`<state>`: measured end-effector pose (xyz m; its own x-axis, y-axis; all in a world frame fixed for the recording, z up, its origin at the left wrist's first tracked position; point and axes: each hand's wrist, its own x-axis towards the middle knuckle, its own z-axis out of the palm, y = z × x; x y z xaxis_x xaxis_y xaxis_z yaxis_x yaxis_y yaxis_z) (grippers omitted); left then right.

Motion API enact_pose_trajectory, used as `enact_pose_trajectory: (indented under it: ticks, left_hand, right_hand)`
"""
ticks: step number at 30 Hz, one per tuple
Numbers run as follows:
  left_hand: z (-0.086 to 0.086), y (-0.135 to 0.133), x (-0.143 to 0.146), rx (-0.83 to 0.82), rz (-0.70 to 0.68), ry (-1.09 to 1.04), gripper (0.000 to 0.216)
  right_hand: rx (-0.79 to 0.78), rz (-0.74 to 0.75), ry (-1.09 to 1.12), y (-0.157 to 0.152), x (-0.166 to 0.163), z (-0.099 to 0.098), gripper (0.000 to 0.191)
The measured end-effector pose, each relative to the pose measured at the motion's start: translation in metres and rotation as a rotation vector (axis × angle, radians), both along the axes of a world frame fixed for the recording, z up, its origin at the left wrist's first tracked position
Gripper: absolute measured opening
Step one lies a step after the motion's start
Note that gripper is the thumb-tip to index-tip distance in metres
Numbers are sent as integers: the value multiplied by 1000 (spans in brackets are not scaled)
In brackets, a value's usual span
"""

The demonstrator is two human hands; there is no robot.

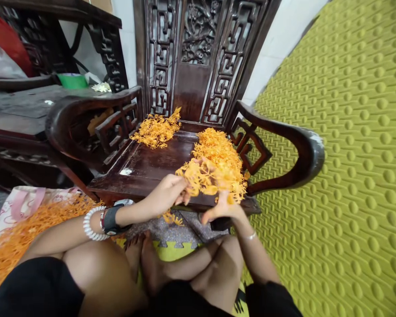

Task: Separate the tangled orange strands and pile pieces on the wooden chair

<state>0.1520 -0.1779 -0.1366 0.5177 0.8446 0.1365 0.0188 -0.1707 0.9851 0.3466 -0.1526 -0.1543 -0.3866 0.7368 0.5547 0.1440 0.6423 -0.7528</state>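
Observation:
My left hand (166,193) and my right hand (222,207) both grip a clump of orange plastic branched pieces (201,176) over the front edge of a dark carved wooden chair (152,165). My left wrist wears a white bead bracelet and a black band. Right behind the held clump, a larger orange pile (219,152) lies on the seat's right side. A smaller orange pile (156,130) rests at the seat's back left.
A pink-handled bag (23,204) with many orange strands (16,237) lies at my left knee. A dark wooden table (23,108) with a green bowl (73,80) stands to the left. A green bumpy mat (350,176) covers the floor on the right.

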Motion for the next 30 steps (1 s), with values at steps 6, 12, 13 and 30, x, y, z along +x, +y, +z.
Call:
enact_pose_trajectory:
  ticks: [6,12,13,30]
  left_hand:
    - [-2,-15,15,166,-243,254,35]
    - [0,-25,14,452,-425,430,37]
    - [1,-26,12,452,-463,446,37]
    - [24,-50,-11,57,-712,380,38]
  right_hand:
    - [-495,82,838,-53,-47,5,37]
    - [-369,351,1118,-69,-35,23,63]
    - [-316,379,1113,-74,-34,25,65]
    - [-6,-110,994,-121,-36,60,56]
